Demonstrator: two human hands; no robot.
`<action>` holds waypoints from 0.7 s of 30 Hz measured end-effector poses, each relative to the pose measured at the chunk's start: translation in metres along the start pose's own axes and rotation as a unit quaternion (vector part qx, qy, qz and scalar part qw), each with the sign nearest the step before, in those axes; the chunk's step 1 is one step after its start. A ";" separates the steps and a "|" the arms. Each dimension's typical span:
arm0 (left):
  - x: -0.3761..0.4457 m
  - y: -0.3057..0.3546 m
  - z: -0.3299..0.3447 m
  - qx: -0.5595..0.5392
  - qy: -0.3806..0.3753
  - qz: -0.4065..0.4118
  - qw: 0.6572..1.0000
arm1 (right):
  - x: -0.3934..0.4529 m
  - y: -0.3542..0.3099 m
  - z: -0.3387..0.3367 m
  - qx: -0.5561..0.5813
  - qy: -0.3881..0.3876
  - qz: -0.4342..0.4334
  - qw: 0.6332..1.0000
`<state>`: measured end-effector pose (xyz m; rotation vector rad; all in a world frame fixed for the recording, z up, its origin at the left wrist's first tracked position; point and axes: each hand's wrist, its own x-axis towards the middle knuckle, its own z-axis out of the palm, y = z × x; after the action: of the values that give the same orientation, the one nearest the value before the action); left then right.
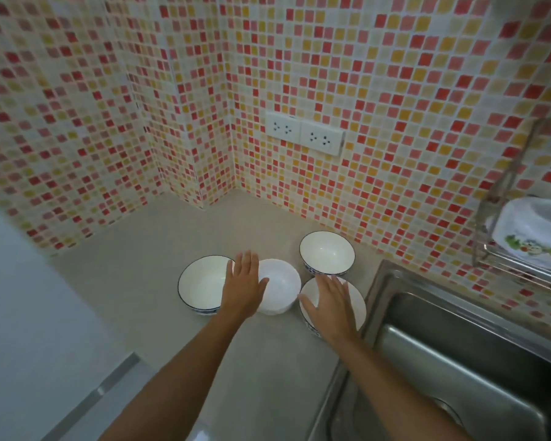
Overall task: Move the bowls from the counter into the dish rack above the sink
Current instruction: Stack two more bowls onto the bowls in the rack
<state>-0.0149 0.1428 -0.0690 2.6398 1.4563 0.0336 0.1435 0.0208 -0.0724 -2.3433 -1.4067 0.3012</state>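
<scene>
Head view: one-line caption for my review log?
Left hand and right hand, both open, reach over four white bowls on the counter beside the sink.

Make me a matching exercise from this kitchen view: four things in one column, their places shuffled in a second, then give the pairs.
Things
1. plain white bowl
2. dark-rimmed bowl
3. floral dish
4. double wall socket

Places
A. in the dish rack, at the right edge
B. on the tiled wall above the counter
C. under the left hand
D. nearest the back wall, untouched

Pairs: 1-C, 2-D, 3-A, 4-B
</scene>
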 end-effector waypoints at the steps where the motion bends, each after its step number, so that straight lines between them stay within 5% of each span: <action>1: 0.007 -0.006 0.000 0.005 -0.006 0.004 1.000 | 0.008 -0.007 0.005 0.001 -0.002 0.006 1.000; 8: 0.058 -0.036 0.018 0.043 -0.043 0.040 0.997 | 0.054 -0.033 0.031 -0.091 -0.032 0.038 0.995; 15: 0.075 -0.040 0.028 0.066 -0.037 0.056 0.996 | 0.068 -0.035 0.043 -0.183 0.026 0.075 0.980; 21: 0.086 -0.033 0.016 -0.109 0.063 0.035 0.991 | 0.070 -0.034 0.038 0.056 0.123 0.134 0.982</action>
<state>0.0052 0.2311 -0.0923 2.5487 1.3103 0.3503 0.1350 0.1052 -0.0907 -2.3794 -0.9387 0.1529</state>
